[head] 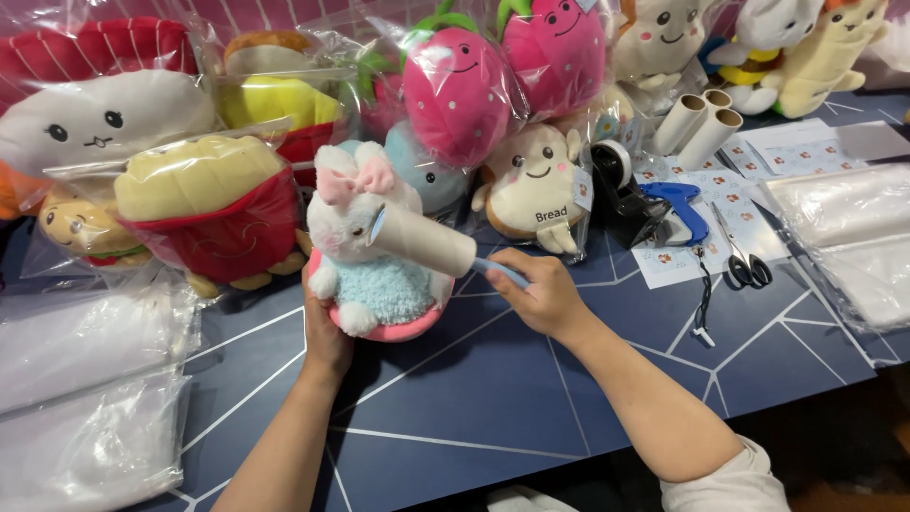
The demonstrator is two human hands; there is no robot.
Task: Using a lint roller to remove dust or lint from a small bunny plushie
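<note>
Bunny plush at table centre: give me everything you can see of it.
The bunny plush is white and fluffy, with a pink bow between its ears, a light blue fuzzy body and a pink base. It stands upright and unbagged on the dark blue table. The left hand grips its base; the right hand presses a lint roller against its face.

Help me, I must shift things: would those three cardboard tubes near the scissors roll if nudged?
Probably. The cardboard tubes are round and lie on their sides on the table, so a nudge could roll them. They look hollow, so likely light. Resting against each other may slow them slightly.
</note>
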